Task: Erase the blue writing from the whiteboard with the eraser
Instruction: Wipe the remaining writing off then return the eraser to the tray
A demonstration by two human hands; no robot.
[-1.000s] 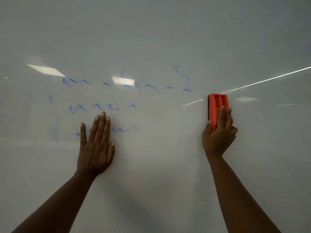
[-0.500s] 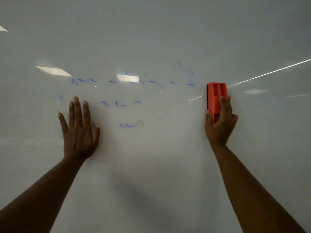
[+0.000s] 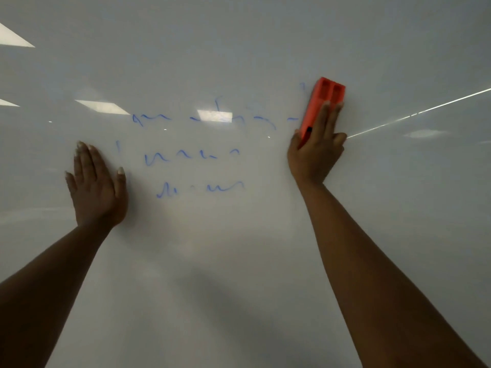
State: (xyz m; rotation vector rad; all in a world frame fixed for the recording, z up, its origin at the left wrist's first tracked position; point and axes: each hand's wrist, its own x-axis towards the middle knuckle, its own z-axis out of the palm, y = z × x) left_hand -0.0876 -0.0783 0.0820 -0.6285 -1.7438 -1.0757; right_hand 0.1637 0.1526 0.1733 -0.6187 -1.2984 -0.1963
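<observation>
A white whiteboard (image 3: 239, 261) fills the view. Faint blue writing (image 3: 191, 155) remains in three broken rows at the centre, with a small mark near the eraser's upper left. My right hand (image 3: 316, 152) presses an orange eraser (image 3: 322, 104) flat against the board at the right end of the top row; the eraser tilts slightly to the right. My left hand (image 3: 97, 184) lies flat on the board with fingers spread, just left of the middle and bottom rows, holding nothing.
Ceiling light reflections (image 3: 101, 106) show on the glossy board at the upper left and centre. A thin bright reflected line (image 3: 425, 110) runs from the eraser toward the right edge.
The eraser has moved up and left over the right end of the top row, where the blue curl is gone. My left hand has shifted left, uncovering the bottom row of writing.
</observation>
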